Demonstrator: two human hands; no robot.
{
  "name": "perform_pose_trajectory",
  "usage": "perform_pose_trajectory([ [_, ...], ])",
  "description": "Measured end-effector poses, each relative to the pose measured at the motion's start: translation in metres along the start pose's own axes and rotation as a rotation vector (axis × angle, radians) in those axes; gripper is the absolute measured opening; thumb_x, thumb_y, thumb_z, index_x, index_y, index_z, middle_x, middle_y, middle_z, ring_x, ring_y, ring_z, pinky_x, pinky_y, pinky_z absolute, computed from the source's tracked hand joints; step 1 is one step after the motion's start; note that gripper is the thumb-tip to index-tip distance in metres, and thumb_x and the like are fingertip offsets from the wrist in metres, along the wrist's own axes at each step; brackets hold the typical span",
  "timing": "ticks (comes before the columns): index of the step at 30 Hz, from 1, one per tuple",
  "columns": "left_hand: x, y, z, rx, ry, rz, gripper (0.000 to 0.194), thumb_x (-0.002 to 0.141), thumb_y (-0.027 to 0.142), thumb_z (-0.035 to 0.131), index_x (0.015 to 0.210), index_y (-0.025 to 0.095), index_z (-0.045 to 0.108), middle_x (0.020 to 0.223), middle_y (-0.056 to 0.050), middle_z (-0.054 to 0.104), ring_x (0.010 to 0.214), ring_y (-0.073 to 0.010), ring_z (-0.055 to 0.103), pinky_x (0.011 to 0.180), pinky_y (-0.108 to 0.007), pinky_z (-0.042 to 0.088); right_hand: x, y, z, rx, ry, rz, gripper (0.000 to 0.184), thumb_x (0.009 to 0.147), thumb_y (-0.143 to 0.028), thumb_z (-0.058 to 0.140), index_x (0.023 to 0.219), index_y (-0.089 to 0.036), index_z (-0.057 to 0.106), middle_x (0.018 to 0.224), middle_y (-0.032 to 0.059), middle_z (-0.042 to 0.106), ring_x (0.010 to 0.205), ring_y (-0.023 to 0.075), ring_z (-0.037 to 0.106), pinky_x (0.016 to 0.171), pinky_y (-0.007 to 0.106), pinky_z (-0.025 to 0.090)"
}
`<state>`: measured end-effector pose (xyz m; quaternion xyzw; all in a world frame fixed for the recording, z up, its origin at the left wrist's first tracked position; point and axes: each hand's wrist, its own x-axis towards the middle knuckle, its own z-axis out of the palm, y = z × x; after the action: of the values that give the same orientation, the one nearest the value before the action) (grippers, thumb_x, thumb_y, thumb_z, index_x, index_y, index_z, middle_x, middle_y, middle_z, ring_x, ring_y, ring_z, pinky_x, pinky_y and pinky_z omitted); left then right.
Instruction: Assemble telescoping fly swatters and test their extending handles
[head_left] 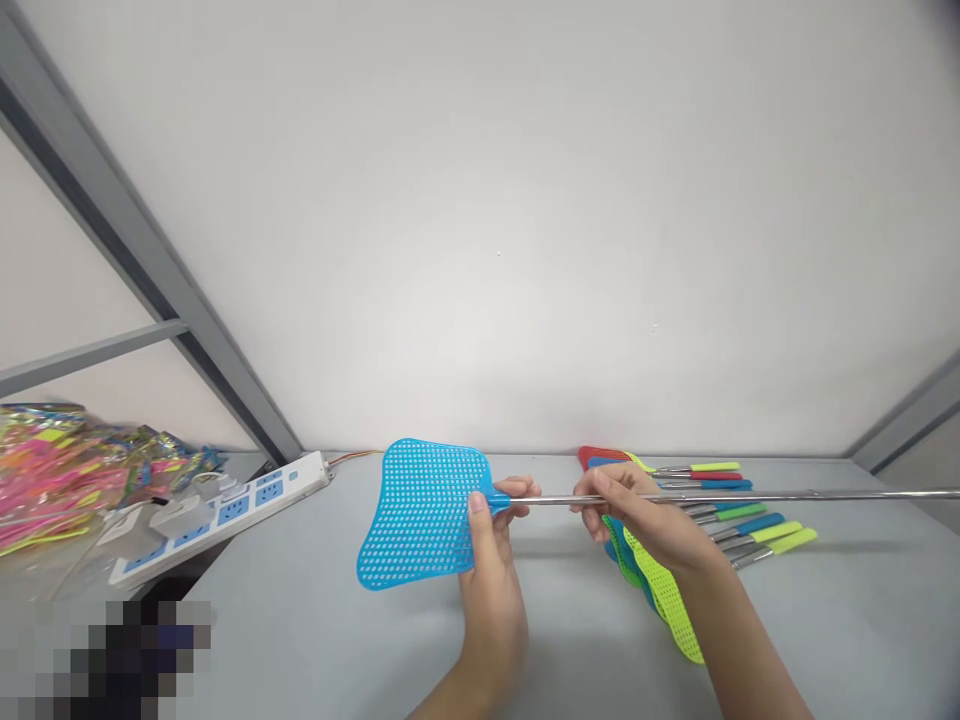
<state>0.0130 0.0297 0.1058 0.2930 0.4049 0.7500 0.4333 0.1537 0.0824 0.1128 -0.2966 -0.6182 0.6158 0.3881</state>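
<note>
Head view: my left hand pinches the blue swatter by its neck, seven o'clock; my right hand grips its rod, seemingly drawn out; other swatters, four o'clock on the desk, look collapsed.

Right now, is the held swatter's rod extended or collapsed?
Extended: the metal rod runs from the blue mesh head to the picture's right edge.

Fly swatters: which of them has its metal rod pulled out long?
The light-blue swatter, held by left hand and right hand; the piled swatters show shorter rods.
</note>
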Motion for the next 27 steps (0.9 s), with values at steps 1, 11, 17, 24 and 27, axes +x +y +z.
perform_pose_trajectory([
  [1, 0.002, 0.001, 0.0, -0.01, 0.016, 0.012, 0.03, 0.08, 0.039, 0.038, 0.079, 0.017, 0.058, 0.086, -0.006, 0.059, 0.086, -0.0189, 0.055, 0.076, -0.031, 0.04, -0.002, -0.002, -0.003, 0.005, -0.01, -0.005, 0.035, 0.079, -0.041, 0.044, 0.067, -0.012, 0.059, 0.052, 0.0027, 0.053, 0.047, 0.0113, 0.049, 0.048, 0.025, 0.038],
  [11, 0.006, 0.003, -0.002, -0.163, 0.062, -0.046, 0.031, 0.079, 0.041, 0.039, 0.07, 0.017, 0.056, 0.073, -0.002, 0.055, 0.071, -0.0148, 0.053, 0.067, -0.028, 0.042, -0.004, -0.004, 0.001, 0.021, -0.076, 0.052, 0.046, 0.084, -0.04, 0.031, 0.067, -0.01, 0.062, 0.054, 0.0056, 0.056, 0.05, 0.0124, 0.052, 0.051, 0.026, 0.039],
  [17, 0.004, 0.001, -0.004, -0.117, -0.009, -0.002, 0.032, 0.081, 0.038, 0.035, 0.074, 0.017, 0.057, 0.076, -0.004, 0.057, 0.078, -0.0176, 0.055, 0.068, -0.029, 0.042, -0.006, -0.005, 0.004, 0.048, -0.181, 0.107, 0.055, 0.086, -0.041, 0.022, 0.061, -0.009, 0.059, 0.054, 0.0073, 0.058, 0.045, 0.0115, 0.051, 0.048, 0.026, 0.039],
  [24, 0.0, 0.001, -0.005, -0.086, -0.063, 0.02, 0.035, 0.082, 0.038, 0.03, 0.071, 0.016, 0.055, 0.081, -0.007, 0.061, 0.08, -0.02, 0.056, 0.073, -0.034, 0.04, -0.007, -0.002, 0.005, 0.106, -0.227, 0.109, 0.055, 0.086, -0.039, 0.019, 0.06, -0.01, 0.057, 0.055, 0.008, 0.059, 0.043, 0.0115, 0.052, 0.043, 0.024, 0.036],
  [27, -0.003, -0.001, -0.005, -0.078, -0.061, 0.015, 0.035, 0.082, 0.038, 0.03, 0.07, 0.016, 0.054, 0.082, -0.007, 0.062, 0.081, -0.0204, 0.056, 0.074, -0.034, 0.039, -0.005, 0.0, 0.008, 0.116, -0.233, 0.107, 0.056, 0.086, -0.041, 0.018, 0.061, -0.01, 0.057, 0.055, 0.0081, 0.059, 0.043, 0.0117, 0.052, 0.044, 0.024, 0.037],
])
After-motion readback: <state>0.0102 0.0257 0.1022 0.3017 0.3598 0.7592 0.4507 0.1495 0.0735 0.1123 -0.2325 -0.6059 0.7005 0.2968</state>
